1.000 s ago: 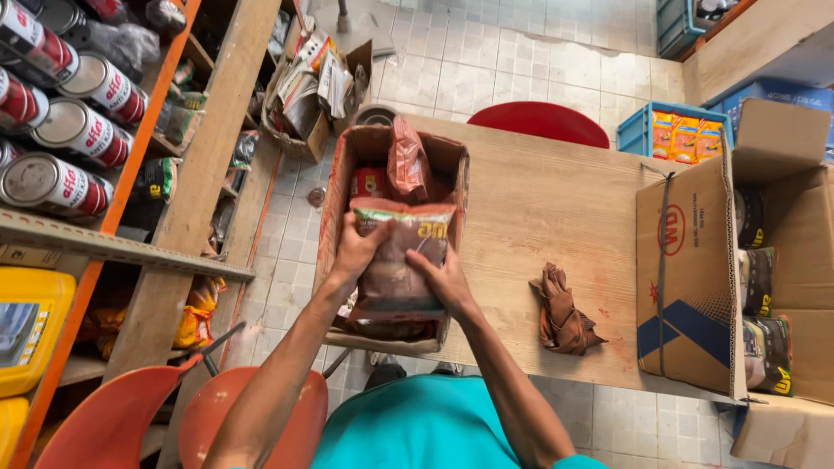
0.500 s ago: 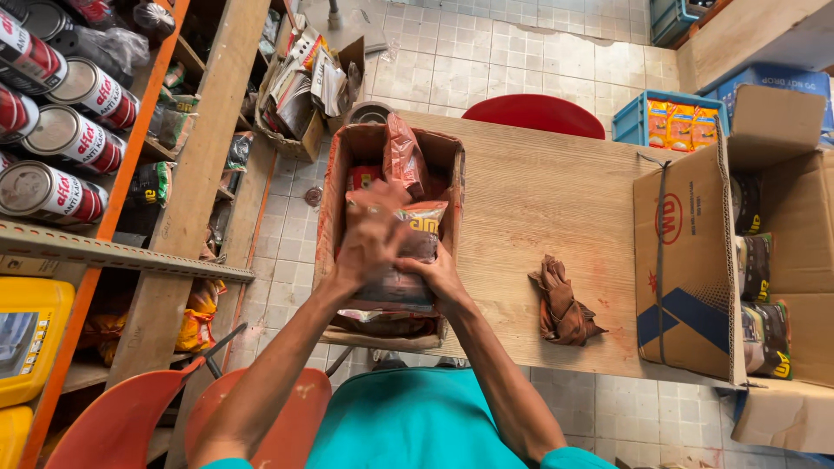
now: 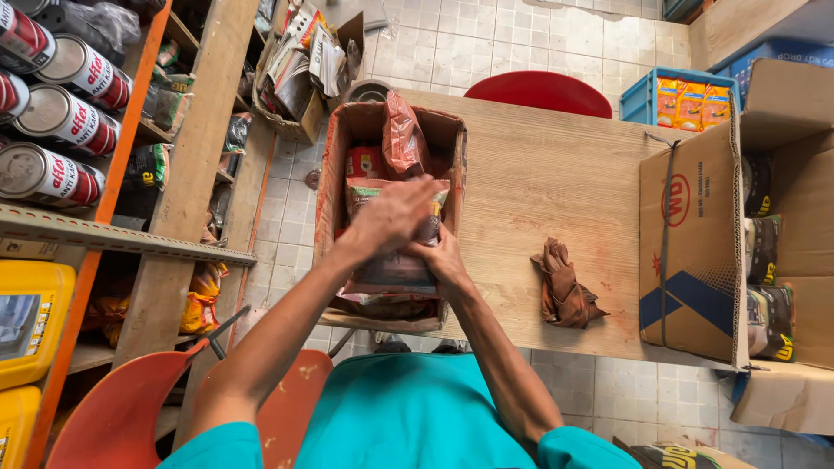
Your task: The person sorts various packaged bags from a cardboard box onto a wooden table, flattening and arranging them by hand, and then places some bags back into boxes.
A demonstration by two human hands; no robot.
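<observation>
Holding: both hands meet over one clear packet (image 3: pixel 393 265) of dark goods at the centre of the frame; the left hand (image 3: pixel 393 214) lies flat on its top end, fingers curled over the edge, and the right hand (image 3: pixel 443 257) grips its right side from beneath.
Where the packet is: inside the small open cardboard box (image 3: pixel 334 187) at the left end of the wooden table (image 3: pixel 539 191), lying on other packets.
Risk, box: the small box overhangs the near table edge, so pressing down hard could, I judge, tip it toward the floor.
Risk, standing packet: one red-brown packet (image 3: pixel 405 135) stands upright at the far end of the box; a nudge from the hands could knock it over.
Risk, film: a tight squeeze on the thin wrap might split it.
Count, hands: two, both on the same packet.
Count, packets in the small box: at least three show; those underneath are hidden, so I cannot tell the total.
Count, cardboard boxes on the table: two, the small one and a large box (image 3: pixel 691 252) at right.
Count, brown cloths: one crumpled cloth (image 3: pixel 565 287) between the boxes.
Count, tins: five lie on the shelf (image 3: pixel 104 234) at upper left.
Count, blue crates: one crate (image 3: pixel 647 95) with orange packs, upper right.
</observation>
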